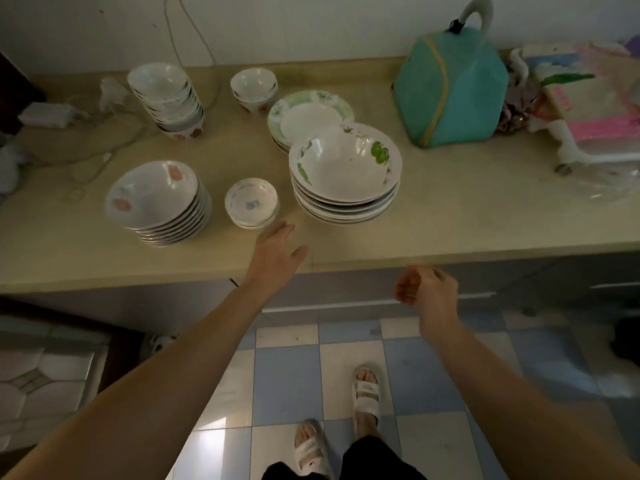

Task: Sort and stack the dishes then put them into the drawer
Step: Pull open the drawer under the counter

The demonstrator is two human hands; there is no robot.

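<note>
Left hand (pixel 277 252) is reaching over table (pixel 450 220) edge, fingers spread, touching nothing. Right hand (pixel 427 289) is hanging loosely curled, empty, before drawer (pixel 346 292). Dish stacks (pixel 346 168) sitting at 11–12 o'clock; checkered floor (pixel 287 375) at 6.

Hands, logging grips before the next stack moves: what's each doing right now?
Left hand: open, empty, above the counter.
Right hand: loosely curled, holding nothing.
</note>
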